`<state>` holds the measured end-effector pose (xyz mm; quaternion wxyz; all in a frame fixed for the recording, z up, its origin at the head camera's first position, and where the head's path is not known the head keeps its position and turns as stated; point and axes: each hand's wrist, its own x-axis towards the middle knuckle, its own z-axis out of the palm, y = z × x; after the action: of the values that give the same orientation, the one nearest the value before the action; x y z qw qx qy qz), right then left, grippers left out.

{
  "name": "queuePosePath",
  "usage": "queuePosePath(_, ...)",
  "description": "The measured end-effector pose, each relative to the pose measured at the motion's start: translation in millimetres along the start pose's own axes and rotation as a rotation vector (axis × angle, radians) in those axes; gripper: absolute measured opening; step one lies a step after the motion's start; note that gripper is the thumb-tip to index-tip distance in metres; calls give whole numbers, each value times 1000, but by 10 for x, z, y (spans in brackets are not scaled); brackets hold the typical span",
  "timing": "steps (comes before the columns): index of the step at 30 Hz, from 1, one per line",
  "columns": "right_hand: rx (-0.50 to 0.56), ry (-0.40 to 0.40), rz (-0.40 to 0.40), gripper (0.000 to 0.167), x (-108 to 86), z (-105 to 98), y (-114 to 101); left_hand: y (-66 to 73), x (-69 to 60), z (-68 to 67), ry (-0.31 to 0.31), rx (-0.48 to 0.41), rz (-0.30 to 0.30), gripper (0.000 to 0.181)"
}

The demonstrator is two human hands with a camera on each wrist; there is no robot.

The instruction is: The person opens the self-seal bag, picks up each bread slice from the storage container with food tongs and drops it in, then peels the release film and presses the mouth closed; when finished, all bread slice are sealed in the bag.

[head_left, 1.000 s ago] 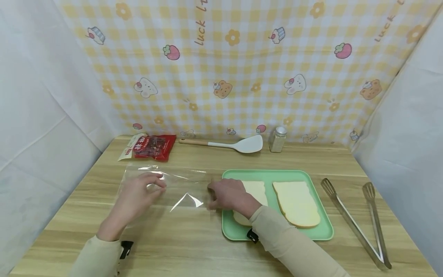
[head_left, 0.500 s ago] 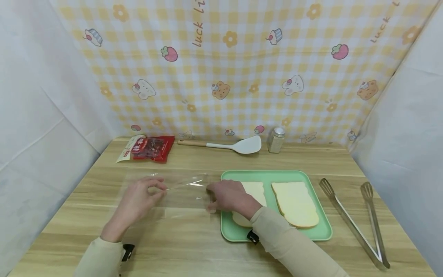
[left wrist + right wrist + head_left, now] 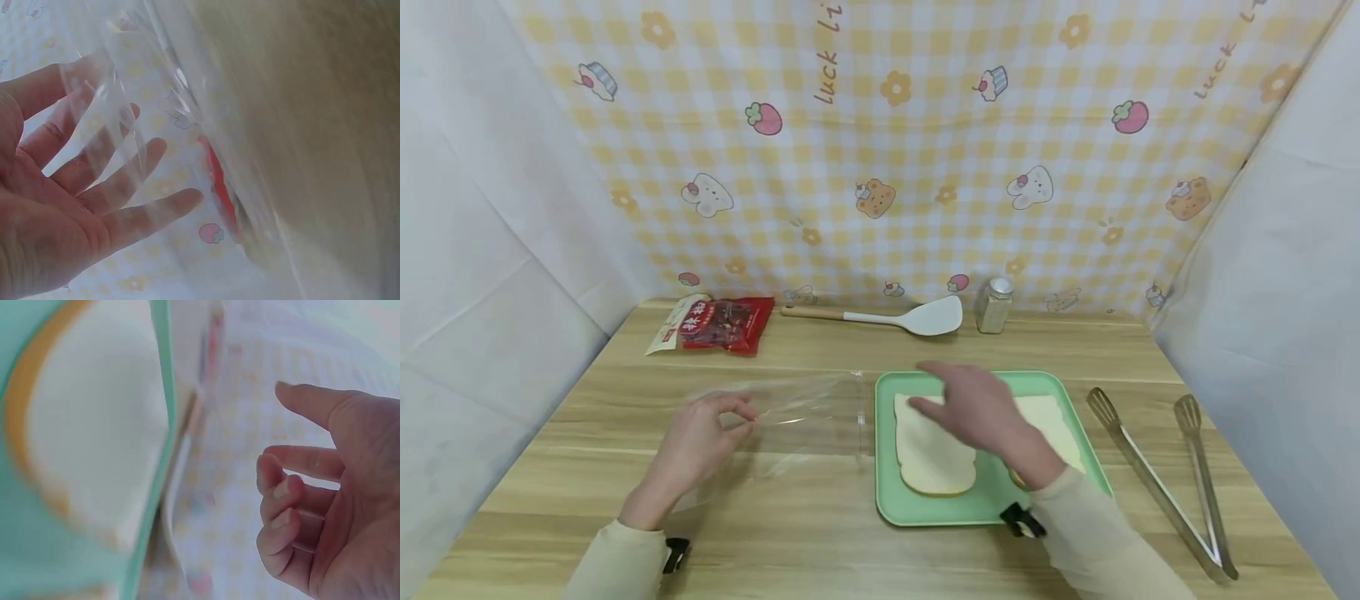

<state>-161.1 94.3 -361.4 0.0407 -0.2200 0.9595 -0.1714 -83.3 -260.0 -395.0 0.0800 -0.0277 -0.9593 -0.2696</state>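
A clear plastic bag (image 3: 808, 421) lies flat-looking over the wood tabletop, left of the green tray (image 3: 887, 504). My left hand (image 3: 700, 442) pinches its left part between thumb and index finger. In the left wrist view the other fingers of the left hand (image 3: 94, 175) are spread, with clear film (image 3: 134, 87) across them. My right hand (image 3: 981, 408) is above the tray, holding nothing. One bread slice (image 3: 934, 454) lies on the tray's left side; a second bread slice (image 3: 1051, 421) is partly hidden by this hand. The right wrist view shows the right hand's fingers (image 3: 275, 506) loosely curled.
At the back stand or lie a red snack packet (image 3: 726, 325), a white spatula (image 3: 932, 317) with a wooden handle, and a glass shaker (image 3: 995, 307). Metal tongs (image 3: 1161, 483) lie spread to the right of the tray. A patterned curtain (image 3: 872, 150) hangs behind.
My right hand has let go of the bag's right end and moved right over the tray, uncovering the left bread slice. The left hand keeps its pinch, almost unmoved.
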Motion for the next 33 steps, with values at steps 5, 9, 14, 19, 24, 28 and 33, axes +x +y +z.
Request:
queuePosePath(5, 48, 111, 103, 59, -361, -300, 564, -16, 12, 29, -10, -21, -12, 6)
queuePosePath(9, 30, 176, 223, 67, -740, -461, 1069, -26, 35, 68, -27, -27, -5, 6)
queuePosePath(14, -31, 233, 387, 75, -1167, -528, 1635, -50, 49, 66, -25, -27, 23, 4)
queuePosePath(19, -48, 161, 519, 92, -1425, -514, 2030, -110, 36, 36, -11, -20, 42, 5)
queuePosePath(24, -55, 42, 551, 113, -1544, -473, 2220, -151, 13, 13, -17, -25, 34, 5)
queuePosePath(28, -21, -12, 557, 124, -1579, -401, 2252, -154, 22, 6, -17, -13, 23, 4)
queuePosePath(33, -11, 2, 560, 126, -1619, -307, 2269, -142, 44, 4, -21, -1, 21, 4)
